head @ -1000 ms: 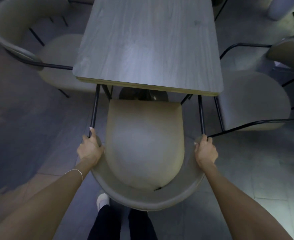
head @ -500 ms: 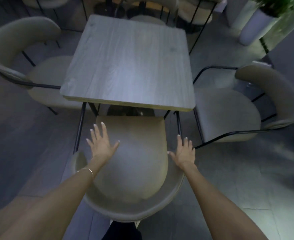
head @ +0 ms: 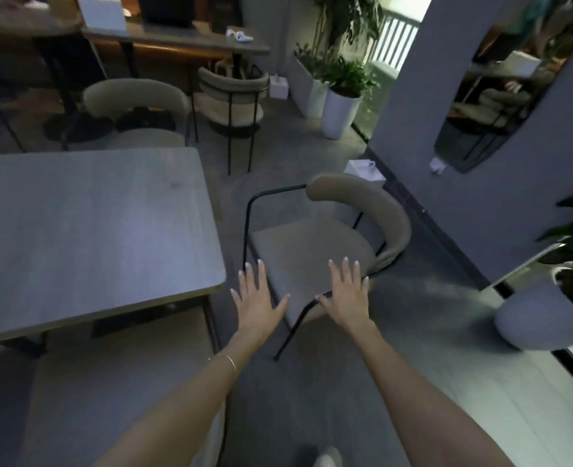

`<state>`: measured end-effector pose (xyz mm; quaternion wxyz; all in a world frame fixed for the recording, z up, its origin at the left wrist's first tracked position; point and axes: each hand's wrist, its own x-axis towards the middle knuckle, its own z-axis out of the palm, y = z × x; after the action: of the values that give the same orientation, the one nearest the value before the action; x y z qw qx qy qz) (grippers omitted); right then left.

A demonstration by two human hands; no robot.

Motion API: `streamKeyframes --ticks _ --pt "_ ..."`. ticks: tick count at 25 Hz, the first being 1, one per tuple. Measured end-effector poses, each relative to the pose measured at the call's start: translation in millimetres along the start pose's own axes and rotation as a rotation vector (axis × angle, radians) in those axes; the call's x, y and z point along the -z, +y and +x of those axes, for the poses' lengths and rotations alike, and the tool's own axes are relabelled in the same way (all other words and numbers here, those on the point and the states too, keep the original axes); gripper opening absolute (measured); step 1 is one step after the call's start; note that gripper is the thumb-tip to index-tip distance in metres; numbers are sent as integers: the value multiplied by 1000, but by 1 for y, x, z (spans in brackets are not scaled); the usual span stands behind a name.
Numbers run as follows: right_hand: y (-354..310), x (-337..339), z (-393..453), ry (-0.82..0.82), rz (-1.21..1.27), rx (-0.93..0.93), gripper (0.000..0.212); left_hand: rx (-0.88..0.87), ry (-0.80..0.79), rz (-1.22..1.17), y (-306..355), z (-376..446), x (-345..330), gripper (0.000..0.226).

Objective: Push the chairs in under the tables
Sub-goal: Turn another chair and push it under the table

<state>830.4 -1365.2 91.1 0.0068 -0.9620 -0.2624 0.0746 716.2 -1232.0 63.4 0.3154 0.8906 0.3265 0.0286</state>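
Beige chair (head: 315,251) stands just beyond both empty, spread hands (head: 300,305).

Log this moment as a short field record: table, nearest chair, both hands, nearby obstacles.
table: grey square top, at left
chair: beige seat, black frame, standing clear of the table, to its right, not pushed in
left hand: open, fingers spread, holding nothing
right hand: open, fingers spread, over the chair's front edge
obstacles: white planter at right
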Motion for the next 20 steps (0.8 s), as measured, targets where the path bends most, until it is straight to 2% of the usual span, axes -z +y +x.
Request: streamKeyframes --ticks 4,11,16,20 --pt "109 21 50 -11 -73 117 82 42 -31 -42 114 43 -70 88" --pt "245 40 156 -93 -89 200 73 139 -109 -91 252 128 -164 82" --pt "314 50 283 -134 -299 399 67 269 -110 -156 316 227 -230 79" --pt "352 86 413 -121 -447 558 63 394 -92 -236 371 321 -257 77"
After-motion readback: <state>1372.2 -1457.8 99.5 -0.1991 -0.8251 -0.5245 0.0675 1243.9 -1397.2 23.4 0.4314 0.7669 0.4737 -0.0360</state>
